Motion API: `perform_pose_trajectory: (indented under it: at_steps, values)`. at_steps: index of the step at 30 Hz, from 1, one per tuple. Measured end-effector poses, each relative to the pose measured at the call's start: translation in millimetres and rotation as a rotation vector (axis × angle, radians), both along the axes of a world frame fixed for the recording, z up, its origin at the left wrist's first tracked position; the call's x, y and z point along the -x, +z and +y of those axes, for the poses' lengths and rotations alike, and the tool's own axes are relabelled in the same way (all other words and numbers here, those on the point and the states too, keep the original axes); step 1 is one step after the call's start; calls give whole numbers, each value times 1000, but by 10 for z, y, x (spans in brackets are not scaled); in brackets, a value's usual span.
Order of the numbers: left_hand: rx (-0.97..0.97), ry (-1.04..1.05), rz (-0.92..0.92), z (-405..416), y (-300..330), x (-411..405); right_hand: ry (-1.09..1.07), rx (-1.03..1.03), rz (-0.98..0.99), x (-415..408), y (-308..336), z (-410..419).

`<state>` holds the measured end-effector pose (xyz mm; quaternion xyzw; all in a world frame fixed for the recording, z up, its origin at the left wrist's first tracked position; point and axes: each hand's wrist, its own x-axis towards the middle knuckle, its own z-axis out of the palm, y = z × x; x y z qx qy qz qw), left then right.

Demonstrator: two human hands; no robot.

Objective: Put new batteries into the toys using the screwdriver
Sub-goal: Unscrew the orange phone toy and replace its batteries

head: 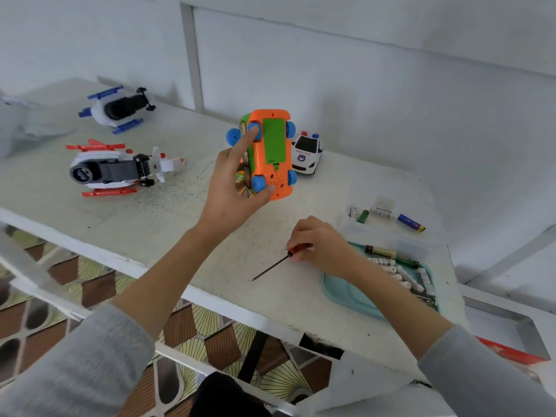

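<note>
My left hand (pixel 233 176) holds an orange toy car (pixel 272 155) with blue wheels above the table, its underside turned toward me. A green battery cover (pixel 273 141) sits shut on that underside. My right hand (pixel 319 246) grips the red and black handle of a screwdriver (pixel 275 264), whose dark shaft lies low over the table and points to the lower left. A teal tray (pixel 352 297) under my right wrist holds several batteries (pixel 403 272). A few loose batteries (pixel 388 216) lie on the table behind it.
A white police car (pixel 307 153) stands just behind the orange toy. A red and white toy vehicle (pixel 117 170) lies at the left, and a blue and white one (pixel 118 109) further back. The white table (pixel 168 206) meets a wall behind. A patterned floor shows below.
</note>
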<state>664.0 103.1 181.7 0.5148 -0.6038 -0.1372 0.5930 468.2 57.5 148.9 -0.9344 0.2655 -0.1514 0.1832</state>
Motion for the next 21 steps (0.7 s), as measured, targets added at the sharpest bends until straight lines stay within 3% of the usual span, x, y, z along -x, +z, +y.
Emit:
perform_pose_trajectory:
  at_steps: [10,16,21]
  values:
    - [-23,13,-10,53,115,-153,-11,-14,46,23,49,-27]
    - [-21,17,-28,-82,278,-446,-119,100,-281,13,541,-163]
    - [-23,18,-24,-247,446,-785,-215,129,-521,-490,1115,-458]
